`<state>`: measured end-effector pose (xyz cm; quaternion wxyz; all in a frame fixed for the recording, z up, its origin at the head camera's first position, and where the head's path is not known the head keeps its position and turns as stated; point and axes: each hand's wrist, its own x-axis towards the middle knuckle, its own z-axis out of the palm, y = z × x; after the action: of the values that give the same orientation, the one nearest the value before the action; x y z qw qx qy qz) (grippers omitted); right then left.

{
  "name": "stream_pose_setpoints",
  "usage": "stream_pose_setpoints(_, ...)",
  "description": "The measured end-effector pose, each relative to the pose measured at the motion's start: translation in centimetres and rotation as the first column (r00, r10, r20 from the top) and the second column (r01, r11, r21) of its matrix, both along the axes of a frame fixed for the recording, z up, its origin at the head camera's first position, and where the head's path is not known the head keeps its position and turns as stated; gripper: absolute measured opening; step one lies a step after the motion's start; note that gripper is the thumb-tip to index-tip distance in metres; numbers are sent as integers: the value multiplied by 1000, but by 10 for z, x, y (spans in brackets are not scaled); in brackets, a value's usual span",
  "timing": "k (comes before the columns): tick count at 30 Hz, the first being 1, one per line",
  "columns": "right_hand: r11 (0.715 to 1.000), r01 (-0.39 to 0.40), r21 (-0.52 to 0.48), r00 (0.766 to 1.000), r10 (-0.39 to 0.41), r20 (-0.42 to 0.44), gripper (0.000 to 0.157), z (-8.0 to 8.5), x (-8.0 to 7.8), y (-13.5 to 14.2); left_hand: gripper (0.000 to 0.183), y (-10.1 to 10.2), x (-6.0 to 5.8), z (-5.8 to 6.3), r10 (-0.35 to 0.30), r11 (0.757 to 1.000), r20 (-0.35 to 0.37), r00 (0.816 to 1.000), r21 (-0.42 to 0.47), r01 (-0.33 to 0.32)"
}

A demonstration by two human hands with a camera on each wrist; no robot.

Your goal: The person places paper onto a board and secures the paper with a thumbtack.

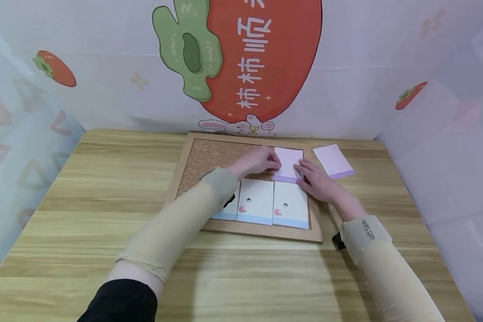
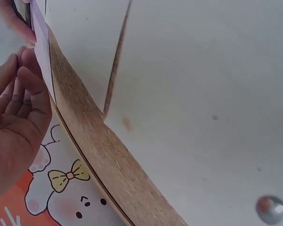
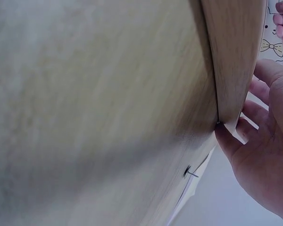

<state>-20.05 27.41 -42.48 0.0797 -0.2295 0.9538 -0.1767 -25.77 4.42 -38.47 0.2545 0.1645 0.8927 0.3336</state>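
A white paper sheet with a purple strip (image 1: pixel 288 157) lies at the upper right of the framed cork board (image 1: pixel 214 154). My left hand (image 1: pixel 259 160) has curled fingers at this sheet's left edge, thumb and fingertips bunched together there. From the other side my right hand (image 1: pixel 317 181) rests its extended fingers on the sheet's right edge, across the board's wooden frame (image 3: pixel 238 52). Along the lower row are several blue-striped sheets (image 1: pixel 255 199), two showing a silver tack near the middle. The left wrist view shows one tack (image 2: pixel 270 209) close up.
A second purple-striped sheet (image 1: pixel 333 160) lies on the wooden table (image 1: pixel 104 188), right of the board. One loose thumbtack (image 3: pixel 188 173) is on the tabletop near that sheet. A printed cloth wall (image 1: pixel 116 103) stands close behind the board.
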Motion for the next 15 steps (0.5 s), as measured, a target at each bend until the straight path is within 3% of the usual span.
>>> stream_pose_setpoints(7,1000,1,15,1000,-2,27,55,2,1,0,18,14,-3,-1,73,996,26,997,38,-74)
stream_pose_setpoints(15,1000,-1,14,1000,1,19,54,2,0,2,17,27,-6,-7,61,998,-39,997,22,-60)
